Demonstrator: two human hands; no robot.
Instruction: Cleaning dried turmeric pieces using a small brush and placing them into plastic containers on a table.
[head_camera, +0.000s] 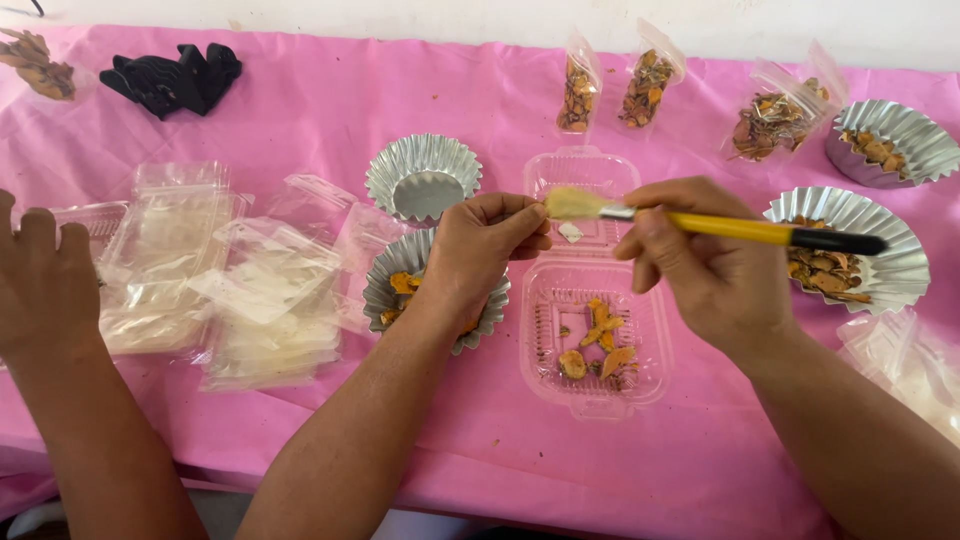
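Nearest the person, an open clear clamshell box (594, 345) lies on the pink cloth (330, 110), a few orange dried slices in its lower half. Above it the right hand (690, 265) is closed around a yellow-handled brush (700, 224), its bristles touching whatever small piece the left hand (480, 250) pinches between thumb and fingertips; the piece itself is too hidden to make out. Under the left hand sits a fluted foil cup (385, 290) with orange pieces. Another person's hand (40, 285) rests by stacked empty clear boxes (200, 270). Beyond, one foil cup (422, 178) is empty, two at right (880, 235) hold dried pieces, and small bags (612, 92) stand filled.
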